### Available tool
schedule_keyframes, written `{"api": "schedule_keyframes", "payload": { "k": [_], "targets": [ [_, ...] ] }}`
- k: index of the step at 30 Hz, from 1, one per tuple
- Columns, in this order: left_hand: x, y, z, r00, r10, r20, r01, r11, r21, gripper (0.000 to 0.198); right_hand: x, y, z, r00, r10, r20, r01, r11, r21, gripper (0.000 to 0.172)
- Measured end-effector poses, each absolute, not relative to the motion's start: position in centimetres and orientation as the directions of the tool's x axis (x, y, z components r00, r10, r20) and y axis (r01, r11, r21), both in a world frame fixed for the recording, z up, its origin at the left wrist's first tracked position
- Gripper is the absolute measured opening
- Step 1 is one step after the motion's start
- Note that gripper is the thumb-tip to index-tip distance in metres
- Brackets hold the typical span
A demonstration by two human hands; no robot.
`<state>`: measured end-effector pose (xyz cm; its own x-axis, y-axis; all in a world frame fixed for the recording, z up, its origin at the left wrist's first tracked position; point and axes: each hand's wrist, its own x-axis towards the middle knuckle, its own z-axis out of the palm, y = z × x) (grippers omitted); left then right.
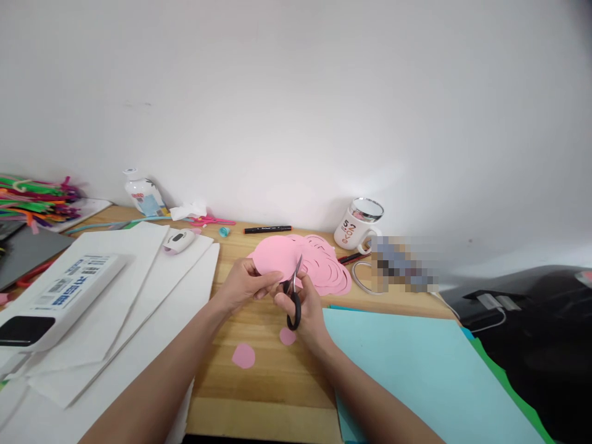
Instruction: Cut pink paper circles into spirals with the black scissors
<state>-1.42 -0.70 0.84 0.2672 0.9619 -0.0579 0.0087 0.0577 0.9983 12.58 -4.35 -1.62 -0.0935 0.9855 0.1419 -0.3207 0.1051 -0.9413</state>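
Observation:
Between the thumb and fingers of my left hand (247,285) is a pink paper piece (274,254) with a rounded edge. My right hand (306,303) grips black-handled scissors (295,308), their metal blades pointing up and away at the paper's right edge. Whether the blades are touching the paper, I cannot tell. Just behind lies a heap of pink paper cutouts (330,271) with curved slits, partly covered by the held piece. Two small pink paper scraps, a rounder one (243,356) and a smaller one (287,336), rest on the wooden table below my hands.
White paper sheets (152,308) and a white device (69,296) cover the left side. Light blue sheets (416,364) lie at right. Along the wall stand a white bottle (144,196) and a mug (355,227), with a black marker (268,230) and pink scissors (215,221) between them.

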Motion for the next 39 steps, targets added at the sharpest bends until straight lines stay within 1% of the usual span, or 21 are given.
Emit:
{"api": "schedule_keyframes", "payload": {
  "k": [8,17,26,33,35,39],
  "targets": [
    [-1.3,-0.7,1.1,0.237,0.971,-0.035,-0.020,0.040,0.999,0.035,12.8,-4.2,-1.6,-0.086,0.992,0.087,-0.281,0.060,-0.958,0.051],
    [-1.1,-0.7,1.6,0.217,0.976,-0.030,-0.095,0.051,0.994,0.034,12.9,-4.2,-2.1,-0.044,0.997,0.056,-0.215,0.046,-0.976,0.049],
    [-1.4,-0.6,1.3,0.229,0.973,-0.019,-0.139,0.051,0.989,0.034,13.0,-4.1,-3.1,-0.082,0.995,0.049,-0.259,0.026,-0.965,0.045],
    [-1.1,-0.5,1.6,0.159,0.987,-0.028,-0.223,0.063,0.973,0.031,12.7,-4.5,-2.8,-0.107,0.994,0.024,-0.275,-0.006,-0.961,0.049],
    [-1.0,-0.5,1.7,0.167,0.985,-0.037,-0.238,0.077,0.968,0.031,12.6,-4.7,-2.8,-0.118,0.993,0.008,-0.277,-0.025,-0.961,0.050],
    [-1.0,-0.5,1.5,0.159,0.986,-0.043,-0.222,0.078,0.972,0.029,12.5,-4.7,-2.8,-0.114,0.993,0.007,-0.260,-0.023,-0.965,0.050]
  ]
}}
